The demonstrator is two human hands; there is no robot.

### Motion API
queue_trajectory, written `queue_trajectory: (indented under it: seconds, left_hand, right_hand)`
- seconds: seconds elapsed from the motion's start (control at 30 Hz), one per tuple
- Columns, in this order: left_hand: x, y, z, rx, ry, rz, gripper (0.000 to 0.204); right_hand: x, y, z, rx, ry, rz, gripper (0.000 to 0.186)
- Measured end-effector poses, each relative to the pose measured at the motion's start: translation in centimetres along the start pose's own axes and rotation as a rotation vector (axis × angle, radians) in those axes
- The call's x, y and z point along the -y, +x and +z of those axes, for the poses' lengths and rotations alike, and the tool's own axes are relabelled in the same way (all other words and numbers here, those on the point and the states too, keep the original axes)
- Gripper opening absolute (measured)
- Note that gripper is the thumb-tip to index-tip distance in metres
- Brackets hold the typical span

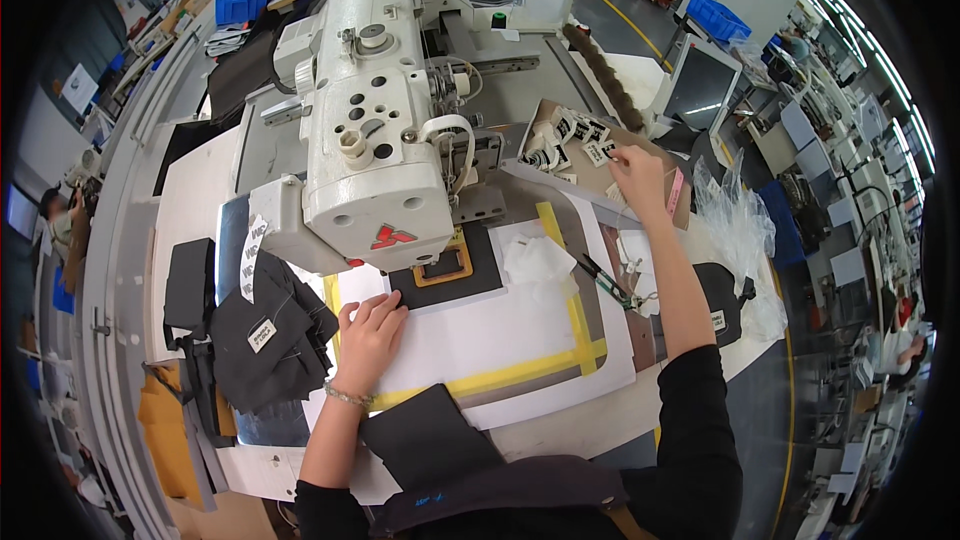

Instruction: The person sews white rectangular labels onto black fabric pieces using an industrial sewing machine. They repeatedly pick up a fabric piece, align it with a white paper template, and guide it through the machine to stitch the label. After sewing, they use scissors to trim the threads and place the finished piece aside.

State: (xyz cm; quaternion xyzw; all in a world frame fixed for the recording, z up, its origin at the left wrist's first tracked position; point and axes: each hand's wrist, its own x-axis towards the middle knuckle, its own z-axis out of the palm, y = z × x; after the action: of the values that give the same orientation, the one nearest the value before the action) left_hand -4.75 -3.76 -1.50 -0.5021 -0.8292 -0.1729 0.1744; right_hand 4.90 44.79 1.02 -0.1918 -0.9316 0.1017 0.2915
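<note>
My left hand (370,335) rests with fingers spread on a white sheet (480,335) edged with yellow tape, its fingertips at a black fabric piece (400,285). On that piece, under the white sewing machine head (370,120), sits an orange frame (442,273). My right hand (635,175) reaches into a cardboard tray (665,150) of small white labels (575,130), thumb and forefinger closed on a label. Black-handled scissors (610,285) and a crumpled white cloth (535,258) lie below that tray.
Black fabric pieces (265,330) pile on the left; a black square piece (430,440) lies at the front. Clear plastic bags (730,220) and a monitor (700,80) are right. Other workstations line both sides, with a seated co-worker (55,230) at far left.
</note>
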Motion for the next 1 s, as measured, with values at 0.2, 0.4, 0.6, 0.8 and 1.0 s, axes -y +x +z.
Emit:
queue_trajectory:
  seconds: [0.2, 0.4, 0.6, 0.8, 1.0]
  left_hand:
    - [0.1, -0.3, 0.0, 0.008, -0.011, -0.022, 0.016]
    - [0.0, -0.3, -0.2, 0.004, -0.041, -0.017, 0.018]
    - [0.1, -0.3, 0.0, -0.014, -0.041, -0.010, 0.018]
    - [0.3, 0.1, -1.1, -0.011, -0.094, 0.033, 0.016]
    - [-1.6, 1.5, -2.5, -0.160, -0.376, -0.060, 0.022]
  right_hand:
    - [0.6, 2.2, 3.8, 0.110, -0.173, -0.030, 0.014]
    - [0.2, 2.3, 4.8, 0.094, -0.340, -0.081, 0.008]
    - [0.5, 2.7, 3.2, -0.061, -0.244, -0.066, 0.006]
    - [8.7, 3.2, -2.1, -0.111, 0.210, 0.052, 0.007]
    - [19.1, -4.9, -0.5, 0.159, 0.570, -0.302, 0.014]
